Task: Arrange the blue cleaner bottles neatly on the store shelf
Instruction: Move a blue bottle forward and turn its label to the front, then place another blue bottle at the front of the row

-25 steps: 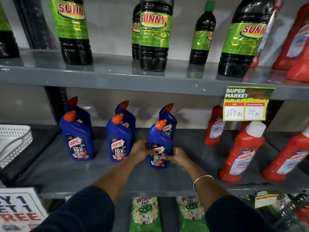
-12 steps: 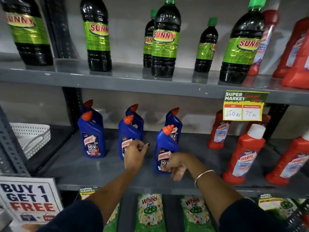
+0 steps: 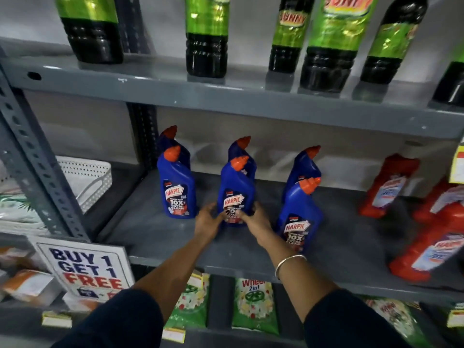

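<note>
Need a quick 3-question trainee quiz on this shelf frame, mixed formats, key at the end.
1. How many blue cleaner bottles stand on the middle shelf?
2. True or false: both hands are at the front right blue bottle.
3. Which stands nearest the shelf's front edge? A) front left blue bottle B) front middle blue bottle C) front right blue bottle

Key
1. Six, in three front-and-back pairs.
2. False: the left hand and right hand clasp the base of the front middle blue bottle.
3. C
</note>
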`<state>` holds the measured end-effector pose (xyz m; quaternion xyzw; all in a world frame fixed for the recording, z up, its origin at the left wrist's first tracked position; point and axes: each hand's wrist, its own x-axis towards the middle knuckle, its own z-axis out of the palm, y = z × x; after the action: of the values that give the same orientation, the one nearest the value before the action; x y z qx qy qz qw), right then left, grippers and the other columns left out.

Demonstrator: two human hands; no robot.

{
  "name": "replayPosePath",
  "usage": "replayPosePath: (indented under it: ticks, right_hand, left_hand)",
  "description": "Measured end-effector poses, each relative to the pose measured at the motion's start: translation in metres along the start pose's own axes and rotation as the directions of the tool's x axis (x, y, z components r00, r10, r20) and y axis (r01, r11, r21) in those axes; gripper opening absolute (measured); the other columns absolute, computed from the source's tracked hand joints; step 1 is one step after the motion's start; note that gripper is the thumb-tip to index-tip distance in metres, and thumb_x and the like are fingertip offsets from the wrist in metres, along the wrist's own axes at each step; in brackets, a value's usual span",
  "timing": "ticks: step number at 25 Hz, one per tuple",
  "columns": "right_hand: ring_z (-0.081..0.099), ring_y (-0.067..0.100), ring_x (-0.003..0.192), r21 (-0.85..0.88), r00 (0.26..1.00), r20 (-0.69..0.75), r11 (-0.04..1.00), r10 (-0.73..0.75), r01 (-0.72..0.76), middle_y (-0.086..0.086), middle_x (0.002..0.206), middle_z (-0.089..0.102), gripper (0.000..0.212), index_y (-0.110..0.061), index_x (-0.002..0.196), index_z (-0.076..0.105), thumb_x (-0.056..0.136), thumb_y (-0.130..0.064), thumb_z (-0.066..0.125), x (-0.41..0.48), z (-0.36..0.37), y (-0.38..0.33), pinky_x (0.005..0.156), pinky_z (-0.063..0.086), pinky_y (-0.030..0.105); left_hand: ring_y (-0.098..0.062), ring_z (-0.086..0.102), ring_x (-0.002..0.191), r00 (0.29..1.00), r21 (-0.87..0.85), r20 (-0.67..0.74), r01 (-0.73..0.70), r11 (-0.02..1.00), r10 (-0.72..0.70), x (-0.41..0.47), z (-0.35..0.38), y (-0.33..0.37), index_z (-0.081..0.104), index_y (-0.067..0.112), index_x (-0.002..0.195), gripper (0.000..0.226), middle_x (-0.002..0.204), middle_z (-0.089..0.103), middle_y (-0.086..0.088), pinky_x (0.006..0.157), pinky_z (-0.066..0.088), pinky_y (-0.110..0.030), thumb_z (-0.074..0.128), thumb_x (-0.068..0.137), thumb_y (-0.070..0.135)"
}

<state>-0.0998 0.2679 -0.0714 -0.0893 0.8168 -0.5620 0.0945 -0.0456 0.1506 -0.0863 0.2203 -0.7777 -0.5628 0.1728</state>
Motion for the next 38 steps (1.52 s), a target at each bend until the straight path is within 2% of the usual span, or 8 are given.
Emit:
replayPosePath:
  ticks: [4, 13, 17, 22, 26, 32, 35, 38]
  right_hand:
    - [0.061, 0.033, 0.109, 0.012, 0.996, -0.086, 0.999, -0.038, 0.039, 0.022, 0.118, 0.065, 0.04, 0.0, 0.117, 0.055, 0.08, -0.007, 0.068, 0.004, 0.005, 0.008, 0.096, 0.048, 0.048]
    - [0.064, 0.027, 0.102, -0.035, 0.984, -0.173, 0.999, -0.035, 0.03, 0.016, 0.113, 0.068, 0.04, -0.002, 0.113, 0.057, 0.079, -0.018, 0.071, -0.025, 0.003, 0.018, 0.082, 0.051, 0.033]
    - [0.066, 0.031, 0.1, 0.004, 0.984, -0.174, 0.999, -0.033, 0.034, 0.018, 0.109, 0.069, 0.041, -0.002, 0.11, 0.057, 0.078, -0.021, 0.073, -0.047, -0.001, 0.027, 0.083, 0.056, 0.043]
    - [0.063, 0.029, 0.097, -0.062, 0.971, -0.227, 0.996, -0.077, 0.065, 0.017, 0.108, 0.064, 0.045, 0.0, 0.106, 0.055, 0.075, -0.024, 0.075, -0.066, -0.004, 0.022, 0.074, 0.05, 0.029]
    - [0.057, 0.021, 0.07, -0.206, 0.903, -0.365, 0.966, -0.225, 0.158, 0.004, 0.079, 0.058, 0.031, -0.011, 0.083, 0.049, 0.082, -0.039, 0.063, -0.095, 0.007, 0.019, 0.048, 0.033, 0.021]
    - [0.063, 0.021, 0.075, -0.264, 0.926, -0.03, 0.896, -0.376, 0.356, 0.006, 0.082, 0.069, 0.019, -0.008, 0.087, 0.058, 0.089, -0.027, 0.056, -0.081, 0.079, -0.026, 0.064, 0.046, 0.034]
    - [0.062, 0.03, 0.102, -0.195, 0.968, -0.08, 0.956, -0.238, 0.219, 0.015, 0.11, 0.067, 0.031, -0.003, 0.111, 0.055, 0.089, -0.024, 0.058, -0.047, 0.112, -0.039, 0.084, 0.047, 0.038]
    - [0.054, 0.033, 0.117, -0.109, 0.991, -0.103, 0.991, -0.087, 0.076, 0.019, 0.128, 0.056, 0.049, 0.0, 0.126, 0.044, 0.088, -0.027, 0.059, -0.018, 0.139, -0.04, 0.088, 0.04, 0.031]
  left_hand:
    - [-0.028, 0.059, 0.107, 1.0, 0.032, -0.001, -0.031, 0.999, 0.031, 0.006, 0.001, -0.005, 0.053, 0.001, 0.119, 0.04, 0.12, 0.062, -0.018, 0.077, 0.043, -0.02, 0.062, 0.082, 0.01]
    - [-0.02, 0.06, 0.085, 0.997, 0.105, 0.022, -0.078, 0.991, 0.076, -0.006, -0.008, -0.01, 0.061, 0.002, 0.103, 0.028, 0.104, 0.068, -0.017, 0.07, 0.042, -0.026, 0.066, 0.079, 0.015]
    - [-0.019, 0.057, 0.077, 0.995, 0.115, -0.03, -0.09, 0.989, 0.094, -0.03, -0.009, -0.013, 0.063, 0.002, 0.095, 0.024, 0.094, 0.069, -0.018, 0.065, 0.038, -0.027, 0.069, 0.076, 0.016]
    - [-0.023, 0.062, 0.09, 0.998, 0.127, -0.034, -0.052, 0.99, 0.057, -0.048, -0.009, -0.009, 0.06, 0.002, 0.105, 0.034, 0.105, 0.068, -0.017, 0.07, 0.044, -0.028, 0.07, 0.075, 0.016]
    - [-0.028, 0.057, 0.106, 0.988, 0.037, -0.156, 0.001, 0.999, 0.005, -0.06, -0.021, -0.013, 0.052, 0.004, 0.118, 0.047, 0.121, 0.057, -0.017, 0.089, 0.048, -0.037, 0.069, 0.077, 0.019]
    - [-0.033, 0.057, 0.103, 0.931, -0.004, -0.366, -0.003, 1.0, 0.001, -0.032, -0.087, -0.022, 0.055, 0.003, 0.111, 0.03, 0.117, 0.055, -0.021, 0.09, 0.047, -0.041, 0.06, 0.083, 0.013]
    - [-0.035, 0.055, 0.108, 0.949, 0.007, -0.311, 0.042, 0.999, -0.038, -0.001, -0.115, -0.031, 0.051, -0.002, 0.115, 0.031, 0.121, 0.056, -0.024, 0.09, 0.044, -0.04, 0.055, 0.087, 0.011]
    - [-0.034, 0.051, 0.117, 0.981, 0.072, -0.191, 0.049, 0.996, -0.034, 0.032, -0.134, -0.042, 0.046, -0.006, 0.123, 0.04, 0.129, 0.052, -0.026, 0.093, 0.037, -0.03, 0.054, 0.088, 0.011]
